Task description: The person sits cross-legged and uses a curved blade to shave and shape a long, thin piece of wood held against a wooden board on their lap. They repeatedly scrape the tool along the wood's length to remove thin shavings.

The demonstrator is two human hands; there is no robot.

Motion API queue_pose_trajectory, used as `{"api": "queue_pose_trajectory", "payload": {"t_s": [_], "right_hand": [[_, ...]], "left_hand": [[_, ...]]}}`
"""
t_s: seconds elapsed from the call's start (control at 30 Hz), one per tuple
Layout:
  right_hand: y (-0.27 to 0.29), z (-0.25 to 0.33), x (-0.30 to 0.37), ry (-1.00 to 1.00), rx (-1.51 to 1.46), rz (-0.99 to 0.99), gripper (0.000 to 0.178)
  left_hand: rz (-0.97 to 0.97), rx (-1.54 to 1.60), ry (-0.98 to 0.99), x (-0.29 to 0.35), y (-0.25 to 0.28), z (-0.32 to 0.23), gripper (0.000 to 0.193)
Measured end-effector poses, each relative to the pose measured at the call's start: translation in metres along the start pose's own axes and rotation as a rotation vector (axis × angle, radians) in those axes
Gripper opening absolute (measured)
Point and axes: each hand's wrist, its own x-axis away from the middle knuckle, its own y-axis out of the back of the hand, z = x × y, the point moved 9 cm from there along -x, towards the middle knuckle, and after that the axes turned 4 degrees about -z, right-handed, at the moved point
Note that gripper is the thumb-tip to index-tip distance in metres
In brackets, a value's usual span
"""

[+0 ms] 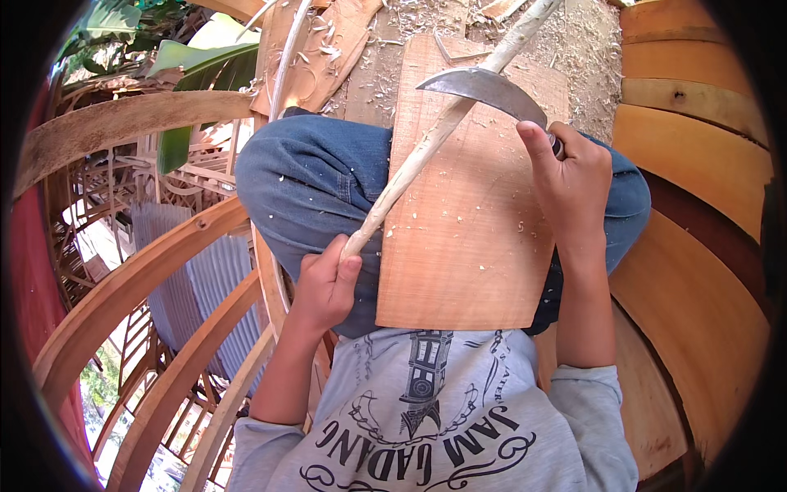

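Note:
My left hand [325,283] is closed round the near end of a long peeled stick [410,168], which slants away up to the right. In my right hand [571,180] is the dark handle of a sickle-shaped knife [488,88]. Its curved blade lies across the stick, the tip pointing left; whether the edge bites into the wood cannot be made out. Under the stick, a flat wooden board [467,246] rests over my lap between my bent knees. Small shavings dot the board.
Wood shavings [410,20] cover the planks beyond my knees. Another pale stick [287,66] lies at the far left. Curved wooden rails [139,283] border my left side, with corrugated sheets [217,279] and banana leaves [205,70] outside. Wide planks [697,152] form a wall on my right.

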Motion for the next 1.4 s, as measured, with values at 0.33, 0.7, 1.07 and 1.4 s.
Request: {"api": "queue_pose_trajectory", "payload": {"t_s": [0.33,0.7,1.07,1.4], "right_hand": [[0.041,-0.099,-0.063,-0.304,0.156,-0.246,0.075],[0.048,-0.109,-0.029,-0.244,-0.293,-0.278,0.061],[0.016,-0.127,-0.035,-0.268,-0.514,-0.18,0.053],[0.002,-0.126,-0.034,-0.256,-1.153,0.067,0.063]], "left_hand": [[0.008,-0.034,-0.174,0.002,-0.008,-0.011,0.03],[0.007,-0.05,0.058,-0.006,-0.008,-0.011,0.03],[0.007,0.109,0.169,-0.012,-0.007,-0.036,0.031],[0.129,-0.207,-0.196,-0.09,-0.103,-0.164,0.023]]}}
